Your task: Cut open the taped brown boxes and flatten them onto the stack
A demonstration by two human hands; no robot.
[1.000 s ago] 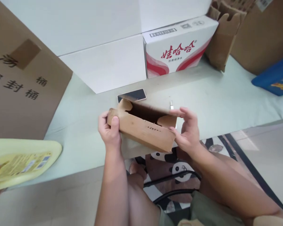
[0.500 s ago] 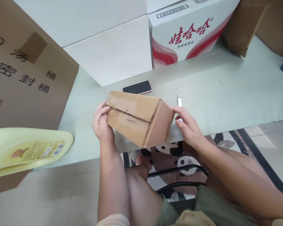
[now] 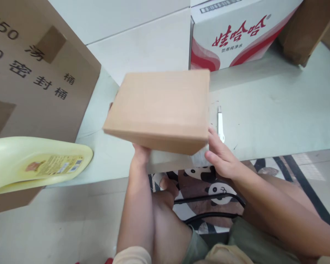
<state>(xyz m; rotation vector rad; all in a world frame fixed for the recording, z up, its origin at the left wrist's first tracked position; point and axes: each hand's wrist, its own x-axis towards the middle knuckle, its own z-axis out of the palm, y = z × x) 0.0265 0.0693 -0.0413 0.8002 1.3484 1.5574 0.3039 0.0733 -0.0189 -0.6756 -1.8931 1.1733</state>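
A small plain brown cardboard box (image 3: 161, 108), closed and somewhat blurred, is held up above the near edge of the pale green table (image 3: 275, 106), its broad smooth face turned toward the camera and tilted a little down to the left. The left hand (image 3: 141, 154) is under the box's lower left part; only its heel and wrist show, and the fingers are hidden behind the cardboard, so I cannot tell how they lie. The right hand (image 3: 220, 156) is at the lower right corner, thumb against the box's edge and the fingers curled together below it, pressing the box rather than wrapped around it.

Just right of the box, a small white utility knife (image 3: 220, 123) lies on the table, apart from the right hand's thumb. Behind the box stand white cartons (image 3: 143, 44) and a white carton with red waves and red characters (image 3: 236, 36). A large brown carton printed with black characters (image 3: 35, 77) stands at the left, and a pale yellow plastic jug with a printed label (image 3: 35, 167) lies in front of it. Below the hands, a panda-patterned mat (image 3: 206, 187) shows on the floor between the person's knees.
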